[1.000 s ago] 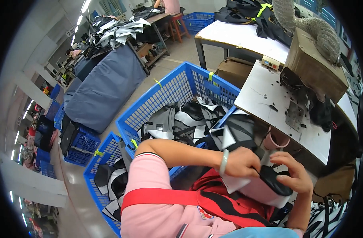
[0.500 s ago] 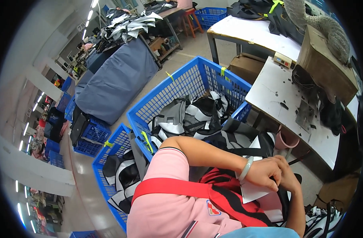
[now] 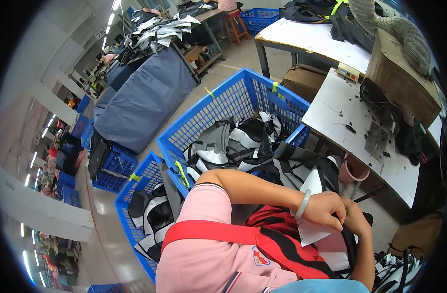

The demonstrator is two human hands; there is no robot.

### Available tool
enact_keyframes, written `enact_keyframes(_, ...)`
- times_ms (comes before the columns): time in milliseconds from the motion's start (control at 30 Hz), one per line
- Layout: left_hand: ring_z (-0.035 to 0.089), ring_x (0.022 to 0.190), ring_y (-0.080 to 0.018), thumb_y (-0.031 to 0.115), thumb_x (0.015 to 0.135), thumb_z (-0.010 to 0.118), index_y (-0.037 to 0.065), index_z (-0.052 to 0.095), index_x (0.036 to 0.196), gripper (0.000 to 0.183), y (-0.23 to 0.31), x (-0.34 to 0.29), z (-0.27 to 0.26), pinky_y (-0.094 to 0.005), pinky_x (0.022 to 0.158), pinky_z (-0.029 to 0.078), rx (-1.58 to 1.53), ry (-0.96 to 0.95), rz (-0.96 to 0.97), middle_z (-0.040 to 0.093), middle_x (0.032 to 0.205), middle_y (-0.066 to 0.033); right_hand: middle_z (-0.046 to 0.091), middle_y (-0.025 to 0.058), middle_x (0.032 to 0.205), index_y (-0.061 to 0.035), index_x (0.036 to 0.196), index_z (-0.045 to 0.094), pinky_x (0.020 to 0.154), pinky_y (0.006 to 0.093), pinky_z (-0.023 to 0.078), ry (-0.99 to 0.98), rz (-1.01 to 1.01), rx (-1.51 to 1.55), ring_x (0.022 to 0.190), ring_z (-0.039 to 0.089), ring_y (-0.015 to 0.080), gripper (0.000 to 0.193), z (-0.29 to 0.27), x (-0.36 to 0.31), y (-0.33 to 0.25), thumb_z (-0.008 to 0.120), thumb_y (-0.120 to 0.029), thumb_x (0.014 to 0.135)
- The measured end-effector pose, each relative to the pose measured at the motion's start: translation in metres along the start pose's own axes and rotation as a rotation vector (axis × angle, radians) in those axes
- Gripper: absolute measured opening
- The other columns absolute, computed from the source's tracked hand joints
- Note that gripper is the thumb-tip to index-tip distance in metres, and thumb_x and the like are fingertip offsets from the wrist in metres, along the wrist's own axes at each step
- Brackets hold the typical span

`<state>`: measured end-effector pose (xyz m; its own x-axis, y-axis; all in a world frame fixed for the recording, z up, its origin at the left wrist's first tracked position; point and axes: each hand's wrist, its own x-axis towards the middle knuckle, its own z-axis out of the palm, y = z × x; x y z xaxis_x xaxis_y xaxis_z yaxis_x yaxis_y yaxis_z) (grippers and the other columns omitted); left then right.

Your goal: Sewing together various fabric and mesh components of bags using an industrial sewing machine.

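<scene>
My left hand (image 3: 323, 210), with a pale bangle (image 3: 304, 204) on its wrist, is closed on a black, grey and white sewn fabric piece (image 3: 312, 233). White panels of this piece hang below the fingers and rise above the wrist. Up against the left hand is my right hand (image 3: 356, 218), its fingers bent and closed. The left hand partly covers its fingertips, so what they grip is hidden. Beneath both hands, the piece lies over my lap beside a red and black apron (image 3: 292, 249).
A large blue crate (image 3: 204, 110) full of similar pieces (image 3: 233, 141) stands ahead, with a smaller blue crate (image 3: 127, 215) on the left. To the right are a white worktable (image 3: 331, 110) with black scraps, a cardboard box (image 3: 404, 78) and a pink bucket (image 3: 353, 171). More pieces (image 3: 397, 273) lie lower right.
The hands stay together at the same spot, with only a slight shift of the fingers and wrist. The whole view has moved a little.
</scene>
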<state>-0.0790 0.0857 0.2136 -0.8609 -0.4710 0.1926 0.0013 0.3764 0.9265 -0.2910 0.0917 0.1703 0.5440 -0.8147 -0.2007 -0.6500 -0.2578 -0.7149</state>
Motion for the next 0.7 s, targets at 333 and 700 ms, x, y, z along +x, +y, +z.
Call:
enact_keyframes(333,0.063,0.065,-0.0265,0.021,0.072,0.070,0.000,0.070,0.079,0.021,-0.005,-0.003,-0.006,-0.0354,0.060,0.048,-0.002,0.048,0.000,0.066,0.073,-0.0148,0.066,0.0135,0.100,0.0004,0.106,0.063,0.084,0.0335,0.047,-0.103,-0.064,0.317,0.093,0.062,0.0242,0.043,-0.030,-0.033,-0.049,0.069,-0.036,0.084)
enact_keyframes(700,0.064,0.072,-0.0267,0.019,0.078,0.069,-0.001,0.069,0.083,0.020,-0.011,-0.006,-0.012,-0.0349,0.064,0.048,0.013,0.071,-0.009,0.066,0.077,-0.0137,0.062,0.0135,0.110,0.0013,0.114,0.059,0.089,0.0339,0.045,-0.077,-0.147,0.302,0.103,0.059,0.0253,0.055,-0.037,-0.046,-0.067,0.073,-0.039,0.078)
